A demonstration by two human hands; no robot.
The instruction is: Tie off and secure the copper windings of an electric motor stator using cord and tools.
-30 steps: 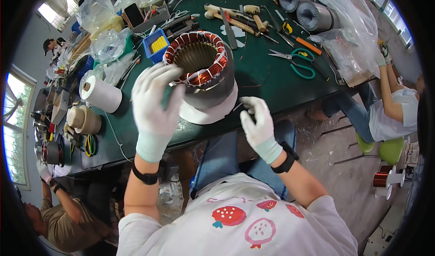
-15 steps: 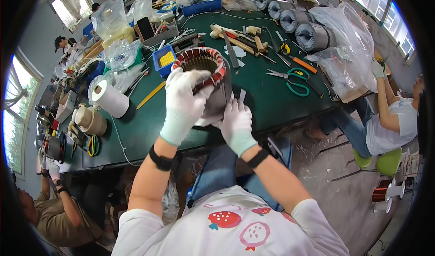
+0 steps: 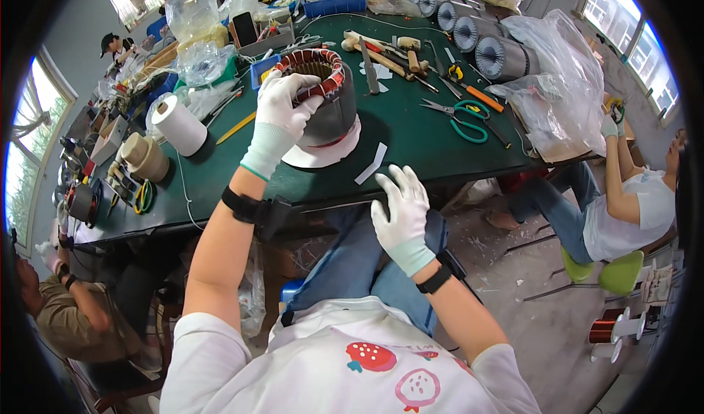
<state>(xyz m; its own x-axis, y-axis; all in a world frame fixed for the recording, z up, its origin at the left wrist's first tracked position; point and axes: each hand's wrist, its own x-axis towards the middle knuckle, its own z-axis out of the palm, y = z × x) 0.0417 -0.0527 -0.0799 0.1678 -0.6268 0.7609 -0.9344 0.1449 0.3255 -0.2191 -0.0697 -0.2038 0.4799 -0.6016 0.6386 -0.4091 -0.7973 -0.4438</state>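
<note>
A grey motor stator (image 3: 336,113) stands upright on the green table. Red-wrapped windings with white lacing ring its top. Under it lies a round white sheet (image 3: 326,154). My left hand (image 3: 282,110), in a white glove, holds the winding rim on its near left side; the thumb is outside, and the fingertips are partly hidden at the rim. By the table's front edge, my right hand (image 3: 402,210), also gloved, is lifted with its fingers spread and nothing in it. A bent white paper strip (image 3: 372,163) rests on the table just beyond that hand.
Green-handled scissors (image 3: 466,117), a hammer (image 3: 378,56) and other hand tools lie behind the stator. More stator cores (image 3: 502,56) and plastic bags (image 3: 557,84) fill the back right. White thread (image 3: 180,126) and tan cones (image 3: 145,157) stand left. Co-workers sit at both sides.
My right hand has let go of the stator's base and drawn back toward me, opening. The stator now stands on the white sheet, slightly farther left. My left hand keeps hold of the rim.
</note>
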